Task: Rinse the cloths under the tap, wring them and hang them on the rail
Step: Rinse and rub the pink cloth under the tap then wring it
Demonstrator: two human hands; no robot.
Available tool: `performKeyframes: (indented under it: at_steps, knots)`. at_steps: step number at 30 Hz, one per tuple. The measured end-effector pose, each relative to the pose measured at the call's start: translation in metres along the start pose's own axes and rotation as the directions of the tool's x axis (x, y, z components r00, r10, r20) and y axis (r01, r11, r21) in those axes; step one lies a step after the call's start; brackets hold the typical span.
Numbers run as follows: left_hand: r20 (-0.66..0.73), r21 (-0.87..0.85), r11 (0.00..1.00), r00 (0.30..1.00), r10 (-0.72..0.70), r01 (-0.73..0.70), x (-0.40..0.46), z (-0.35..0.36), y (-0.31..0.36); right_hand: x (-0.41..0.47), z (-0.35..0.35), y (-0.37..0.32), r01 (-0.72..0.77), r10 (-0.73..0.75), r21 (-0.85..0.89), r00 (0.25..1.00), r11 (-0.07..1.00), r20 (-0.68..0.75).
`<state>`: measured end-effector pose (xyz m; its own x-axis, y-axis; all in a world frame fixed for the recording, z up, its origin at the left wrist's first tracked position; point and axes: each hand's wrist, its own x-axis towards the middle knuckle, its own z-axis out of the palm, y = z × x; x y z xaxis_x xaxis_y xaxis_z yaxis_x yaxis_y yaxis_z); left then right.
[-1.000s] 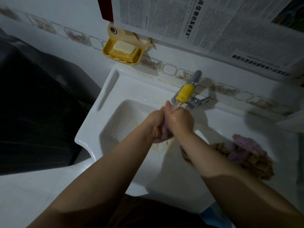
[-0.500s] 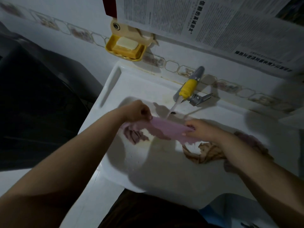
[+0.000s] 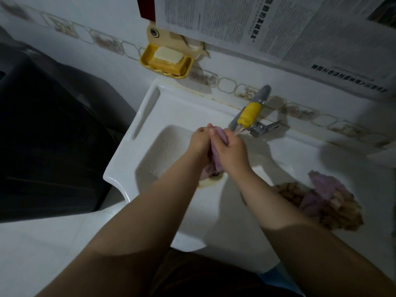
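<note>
Head view, left hand [image 3: 200, 143], right hand [image 3: 230, 150] apparently squeezing pink cloth [image 3: 217, 159]

Newspaper [image 3: 278, 24] on the wall — Chinese print, too blurred to read.

Head view — looking down, close over sink [image 3: 128, 133].

The two hands are covering most of the pink cloth [image 3: 216, 156], so its shape is staying unclear. The right forearm is hiding part of the cloth pile [image 3: 321, 202]. The frame edge is cutting the newspaper [image 3: 278, 24], its small print unreadable.
</note>
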<state>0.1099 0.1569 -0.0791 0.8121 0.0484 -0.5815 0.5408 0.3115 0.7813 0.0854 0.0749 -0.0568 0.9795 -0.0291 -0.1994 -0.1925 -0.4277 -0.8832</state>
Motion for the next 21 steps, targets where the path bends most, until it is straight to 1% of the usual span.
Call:
performKeyframes:
  at_steps: [1,2,4,5,6,8,10,11,12,14,15,16,18,19,20,21]
  knots:
    - [0.034,-0.027,0.999,0.999,-0.023,0.024,-0.005,0.009,-0.002,0.003,0.002,-0.001,0.019,-0.022,-0.067,0.999,0.998,-0.035]
    - [0.028,-0.067,0.995,0.997,-0.068,0.07,-0.007,0.017,-0.005,0.011,0.0,-0.001,0.002,-0.012,-0.09,0.995,0.996,-0.103]
    - [0.037,-0.131,0.971,0.98,-0.194,0.198,-0.016,0.031,-0.002,0.032,-0.011,-0.006,-0.123,0.103,-0.078,0.969,0.989,-0.224]
    - [0.023,-0.135,0.97,0.979,-0.203,0.204,-0.018,0.035,-0.001,0.039,-0.015,-0.006,-0.18,0.157,-0.073,0.956,0.981,-0.247]
    - [0.008,-0.144,0.973,0.983,-0.182,0.181,-0.016,0.036,-0.001,0.041,-0.016,-0.007,-0.192,0.168,-0.072,0.952,0.979,-0.254]
    - [-0.027,-0.143,0.982,0.991,-0.128,0.123,-0.006,0.028,-0.002,0.028,-0.007,-0.01,-0.115,0.091,-0.104,0.973,0.988,-0.213]
    - [-0.022,-0.225,0.967,0.992,-0.124,0.116,-0.007,0.021,0.003,0.007,0.003,-0.01,-0.027,0.006,-0.155,0.991,0.988,-0.135]
    - [-0.039,-0.237,0.964,0.99,-0.132,0.119,-0.01,0.021,0.003,0.005,0.002,-0.011,-0.019,-0.007,-0.19,0.991,0.982,-0.133]
    - [-0.041,-0.255,0.958,0.988,-0.146,0.131,-0.013,0.024,0.0,0.011,-0.002,-0.009,-0.063,0.028,-0.222,0.987,0.973,-0.157]
    - [-0.035,-0.197,0.962,0.979,-0.2,0.189,-0.026,0.036,-0.003,0.032,-0.016,-0.008,-0.195,0.153,-0.218,0.969,0.956,-0.194]
    - [-0.036,-0.175,0.965,0.978,-0.204,0.195,-0.029,0.04,-0.005,0.039,-0.022,-0.008,-0.235,0.199,-0.205,0.963,0.95,-0.183]
    - [-0.038,-0.174,0.965,0.978,-0.207,0.198,-0.027,0.041,-0.006,0.039,-0.023,-0.008,-0.234,0.2,-0.199,0.964,0.952,-0.176]
    - [-0.072,-0.2,0.961,0.975,-0.209,0.191,-0.02,0.032,0.001,0.025,-0.012,-0.011,-0.168,0.138,-0.167,0.974,0.971,-0.177]
    - [-0.064,-0.216,0.959,0.978,-0.2,0.182,-0.02,0.027,0.007,0.013,-0.005,-0.012,-0.127,0.099,-0.166,0.981,0.978,-0.168]
    - [-0.048,-0.234,0.956,0.98,-0.193,0.177,-0.02,0.023,0.01,0.004,-0.001,-0.013,-0.072,0.041,-0.207,0.987,0.976,-0.153]
    - [-0.011,-0.221,0.954,0.977,-0.211,0.203,-0.022,0.021,0.012,0.001,0.0,-0.013,-0.037,-0.002,-0.269,0.989,0.962,-0.145]
